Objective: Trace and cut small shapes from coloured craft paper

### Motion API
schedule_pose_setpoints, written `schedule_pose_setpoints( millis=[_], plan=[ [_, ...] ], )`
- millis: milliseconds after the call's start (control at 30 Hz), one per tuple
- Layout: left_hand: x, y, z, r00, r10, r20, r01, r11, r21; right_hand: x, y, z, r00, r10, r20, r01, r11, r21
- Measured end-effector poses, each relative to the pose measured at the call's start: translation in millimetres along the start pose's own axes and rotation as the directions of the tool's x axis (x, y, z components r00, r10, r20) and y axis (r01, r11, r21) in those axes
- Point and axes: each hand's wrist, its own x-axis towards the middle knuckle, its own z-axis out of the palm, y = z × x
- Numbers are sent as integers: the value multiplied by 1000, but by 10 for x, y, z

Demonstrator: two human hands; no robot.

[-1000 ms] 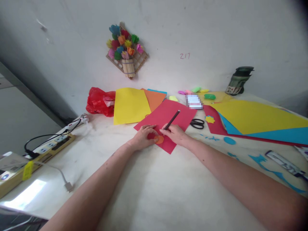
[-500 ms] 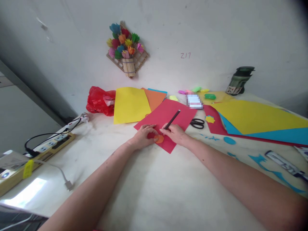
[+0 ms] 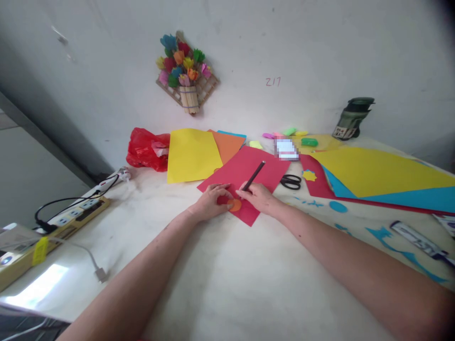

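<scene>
A sheet of red paper (image 3: 261, 166) lies at an angle on the table with a small orange paper circle (image 3: 234, 205) on top, near its closest corner. The fingers of my left hand (image 3: 211, 201) curve over the red sheet, and its thumb and fingertips hold the circle down at its left side. In my right hand (image 3: 259, 195) is a dark pencil (image 3: 254, 175), gripped like a writing tool, its top leaning up and right. Its tip is just above the circle; whether it touches the paper I cannot tell. Black-handled scissors (image 3: 291, 182) lie right of the sheet, blades hidden.
Yellow paper (image 3: 194, 156) and a red plastic bag (image 3: 147, 149) are at back left. More yellow paper (image 3: 384, 170), blue scraps (image 3: 382, 234), a glue tube (image 3: 414, 239) and a bottle (image 3: 353, 118) are at right. A power strip (image 3: 76, 215) with cables runs along the left edge.
The whole view has shifted very slightly left. Both hands, the pencil and the orange circle keep practically the same places on the red sheet.
</scene>
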Motion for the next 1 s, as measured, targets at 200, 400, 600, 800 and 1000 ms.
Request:
schedule_pose_setpoints(
  millis=[200, 400, 600, 800, 1000],
  plan=[
    [1, 2, -4, 1000, -5, 6, 5, 1000, 0, -5, -10, -3, 1000, 30, 1, -30, 1000, 3],
    [-2, 13, -13, 1000, -15, 13, 14, 1000, 7, -11, -14, -2, 1000, 30, 1, -30, 999, 25],
    [-5, 28, -19, 1000, -20, 12, 20, 1000, 6, -26, -48, -25, 999, 41, 4, -41, 999, 10],
    [-5, 20, -12, 1000, -17, 9, 17, 1000, -1, -35, -66, -36, 999, 51, -2, -51, 999, 2],
    [-4, -5, 3, 1000, -1, 1, 1, 1000, -6, -42, -51, -30, 999, 46, -12, -46, 999, 5]
  ],
)
